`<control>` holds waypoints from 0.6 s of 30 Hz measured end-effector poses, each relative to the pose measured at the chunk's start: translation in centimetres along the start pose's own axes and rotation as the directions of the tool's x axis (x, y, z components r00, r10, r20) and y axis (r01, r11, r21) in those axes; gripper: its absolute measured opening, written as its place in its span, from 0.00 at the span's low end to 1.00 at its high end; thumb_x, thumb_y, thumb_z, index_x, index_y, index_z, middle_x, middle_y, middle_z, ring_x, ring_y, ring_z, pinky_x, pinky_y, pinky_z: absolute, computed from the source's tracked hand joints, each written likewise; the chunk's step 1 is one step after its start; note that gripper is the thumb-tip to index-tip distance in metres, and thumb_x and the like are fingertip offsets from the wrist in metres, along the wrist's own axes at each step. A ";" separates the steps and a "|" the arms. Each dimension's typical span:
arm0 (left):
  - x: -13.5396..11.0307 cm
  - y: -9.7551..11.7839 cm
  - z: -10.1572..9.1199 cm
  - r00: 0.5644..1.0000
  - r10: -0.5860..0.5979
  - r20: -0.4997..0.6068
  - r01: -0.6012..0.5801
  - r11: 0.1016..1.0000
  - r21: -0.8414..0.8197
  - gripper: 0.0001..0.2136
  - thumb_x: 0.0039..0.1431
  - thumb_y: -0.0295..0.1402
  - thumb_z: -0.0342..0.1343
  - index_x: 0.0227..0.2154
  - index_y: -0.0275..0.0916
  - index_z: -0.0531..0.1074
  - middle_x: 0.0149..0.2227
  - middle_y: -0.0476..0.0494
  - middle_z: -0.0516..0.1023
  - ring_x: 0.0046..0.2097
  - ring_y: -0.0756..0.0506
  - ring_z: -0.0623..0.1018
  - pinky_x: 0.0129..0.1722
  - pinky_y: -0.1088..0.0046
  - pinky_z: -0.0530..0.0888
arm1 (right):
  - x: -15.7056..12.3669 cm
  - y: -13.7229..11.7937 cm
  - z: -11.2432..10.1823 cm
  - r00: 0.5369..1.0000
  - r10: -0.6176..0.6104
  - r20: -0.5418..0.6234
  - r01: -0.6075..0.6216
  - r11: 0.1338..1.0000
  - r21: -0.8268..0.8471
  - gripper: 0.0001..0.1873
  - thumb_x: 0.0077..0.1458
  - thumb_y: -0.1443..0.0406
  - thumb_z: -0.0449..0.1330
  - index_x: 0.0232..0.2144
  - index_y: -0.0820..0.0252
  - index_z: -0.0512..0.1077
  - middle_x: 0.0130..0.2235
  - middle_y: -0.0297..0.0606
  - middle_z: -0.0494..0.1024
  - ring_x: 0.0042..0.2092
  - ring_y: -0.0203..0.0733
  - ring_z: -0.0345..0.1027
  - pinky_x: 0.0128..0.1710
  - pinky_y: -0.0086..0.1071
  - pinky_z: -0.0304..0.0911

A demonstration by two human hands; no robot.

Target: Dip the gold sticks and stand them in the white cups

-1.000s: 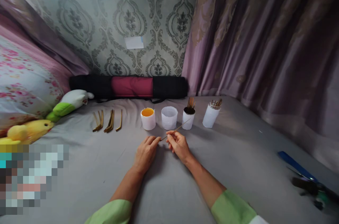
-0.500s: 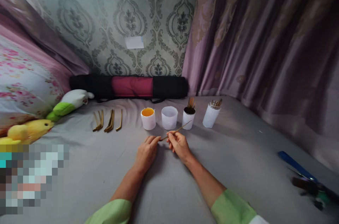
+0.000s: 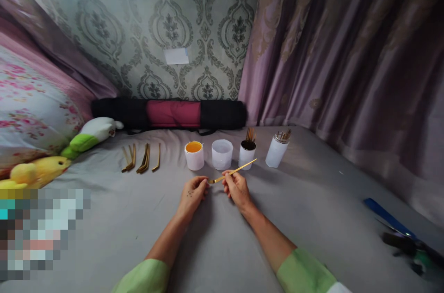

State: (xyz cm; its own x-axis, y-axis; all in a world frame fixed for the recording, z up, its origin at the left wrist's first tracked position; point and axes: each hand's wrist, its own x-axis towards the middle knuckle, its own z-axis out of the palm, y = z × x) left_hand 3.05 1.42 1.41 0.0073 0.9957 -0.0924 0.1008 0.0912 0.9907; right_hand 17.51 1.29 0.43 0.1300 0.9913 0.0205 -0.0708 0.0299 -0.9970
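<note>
A slim golden paintbrush slants up to the right, its darker tip end toward the left. My right hand is closed in a pinch around its handle. At the tip end, the closed fingers of my left hand meet the brush; how they grip it is partly hidden. Beyond my hands stand a white cup with orange contents, a whitish translucent cup, a white cup with a dark inside and thin sticks, and a white container with several sticks.
Several bent golden brushes lie in groups at the left on the grey sheet. Behind the cups is a black and maroon roll. Plush toys sit at the left; a blue-handled tool lies at the right.
The brush has turned slightly, and its handle catches more light. My left hand has rolled, bringing its thumb side into view. The cups and loose brushes stay put.
</note>
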 end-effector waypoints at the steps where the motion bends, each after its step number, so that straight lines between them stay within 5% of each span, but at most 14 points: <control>1: -0.1 0.3 0.2 0.996 -0.084 -0.005 0.083 0.992 -0.096 0.10 0.49 0.35 0.52 0.32 0.33 0.69 0.23 0.47 0.71 0.21 0.54 0.68 0.17 0.81 0.62 | 0.0 0.0 0.0 1.000 0.002 -0.006 -0.002 1.000 -0.003 0.19 0.48 0.54 0.52 0.34 0.63 0.66 0.23 0.31 0.66 0.17 0.27 0.58 0.10 0.19 0.50; 6: -0.7 1.5 1.2 0.938 -0.344 0.052 0.329 0.830 -0.451 0.05 0.51 0.30 0.52 0.29 0.32 0.67 0.22 0.45 0.72 0.20 0.54 0.70 0.17 0.82 0.64 | 0.2 0.1 -0.2 0.999 -0.008 -0.042 0.008 1.000 -0.005 0.18 0.48 0.54 0.52 0.34 0.63 0.66 0.22 0.31 0.66 0.17 0.27 0.56 0.10 0.19 0.50; 18: -1.8 0.9 3.4 0.889 -0.400 0.222 0.432 0.575 -0.695 0.07 0.55 0.31 0.49 0.31 0.31 0.66 0.23 0.44 0.72 0.20 0.55 0.70 0.19 0.82 0.68 | 0.1 -1.0 -1.1 0.997 -0.021 -0.078 0.024 0.999 0.027 0.15 0.48 0.56 0.52 0.31 0.63 0.65 0.20 0.28 0.62 0.16 0.26 0.54 0.11 0.19 0.48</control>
State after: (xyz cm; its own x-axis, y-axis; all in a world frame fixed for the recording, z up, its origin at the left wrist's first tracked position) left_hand 6.51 -0.39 2.14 0.1869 0.8455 -0.5002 -0.6302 0.4938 0.5992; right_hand 18.66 1.24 1.32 0.2082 0.9774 0.0360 -0.0941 0.0567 -0.9939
